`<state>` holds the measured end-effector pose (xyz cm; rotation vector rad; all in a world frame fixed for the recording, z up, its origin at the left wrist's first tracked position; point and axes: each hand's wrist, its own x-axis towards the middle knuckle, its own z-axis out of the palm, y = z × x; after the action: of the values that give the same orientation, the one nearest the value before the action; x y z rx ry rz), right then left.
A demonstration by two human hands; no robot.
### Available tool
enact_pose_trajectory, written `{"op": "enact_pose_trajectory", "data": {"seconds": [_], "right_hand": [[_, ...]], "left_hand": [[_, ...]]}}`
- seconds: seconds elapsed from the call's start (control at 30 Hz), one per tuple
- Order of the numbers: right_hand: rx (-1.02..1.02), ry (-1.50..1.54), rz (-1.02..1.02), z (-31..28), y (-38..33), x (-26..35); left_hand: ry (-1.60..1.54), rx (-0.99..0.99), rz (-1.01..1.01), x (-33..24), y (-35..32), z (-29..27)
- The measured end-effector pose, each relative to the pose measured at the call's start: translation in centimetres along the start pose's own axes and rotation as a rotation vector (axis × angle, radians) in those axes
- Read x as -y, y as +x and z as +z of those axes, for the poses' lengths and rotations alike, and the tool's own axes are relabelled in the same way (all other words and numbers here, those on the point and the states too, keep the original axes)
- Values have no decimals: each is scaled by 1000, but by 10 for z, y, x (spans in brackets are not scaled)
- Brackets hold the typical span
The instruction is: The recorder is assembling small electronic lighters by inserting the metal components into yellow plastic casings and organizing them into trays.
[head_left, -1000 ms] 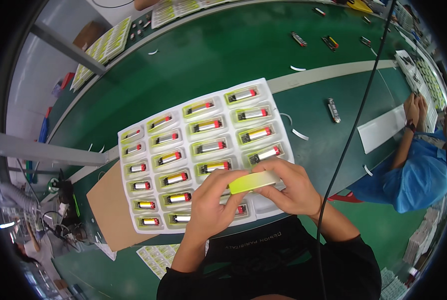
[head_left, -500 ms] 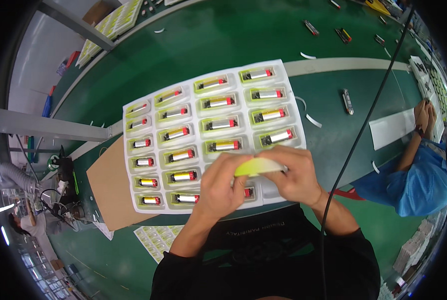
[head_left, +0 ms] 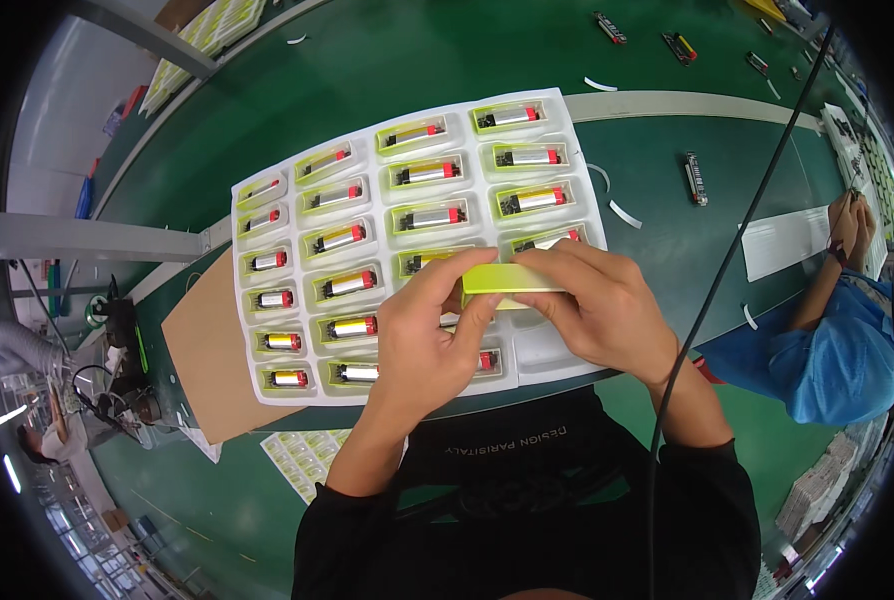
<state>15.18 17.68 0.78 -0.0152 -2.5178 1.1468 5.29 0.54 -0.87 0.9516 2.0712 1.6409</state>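
My left hand (head_left: pixel 425 335) and my right hand (head_left: pixel 599 305) pinch a lime-green, white-fading plastic shell (head_left: pixel 502 280) between thumbs and fingers, one at each end. They hold it above the lower right of a white moulded tray (head_left: pixel 579 165). Most compartments in that tray carry a similar green shell with a silver or gold cylindrical battery (head_left: pixel 434 173) inside, red at one end. An unfilled compartment (head_left: pixel 552 350) shows just below my right hand. What lies inside the held shell is hidden, and my hands cover some compartments.
Brown cardboard (head_left: pixel 199 345) lies left of the tray. Loose components (head_left: pixel 695 180) and white strips (head_left: pixel 624 214) lie on the green bench. A black cable (head_left: pixel 735 240) crosses the right side. At far right, a person in blue (head_left: pixel 832 350) works beside a white sheet (head_left: pixel 785 246).
The shell has turned in my fingers, from a curved edge to a straighter, flatter side, and has risen in view. The tray and bench appear shifted slightly up and left.
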Motion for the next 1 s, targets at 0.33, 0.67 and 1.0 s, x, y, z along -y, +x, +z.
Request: {"op": "enact_pose_trajectory", "data": {"seconds": [0.33, 0.67, 1.0], "right_hand": [[-319, -31, -351, 1, 0, 23], [-419, 165, -433, 7, -5, 46], [-20, 152, -74, 17, -1, 12]], "left_hand": [[52, -224, 487, -4, 3, -2], [10, -288, 407, -10, -5, -1], [-410, -44, 19, 15, -25, -24]]}}
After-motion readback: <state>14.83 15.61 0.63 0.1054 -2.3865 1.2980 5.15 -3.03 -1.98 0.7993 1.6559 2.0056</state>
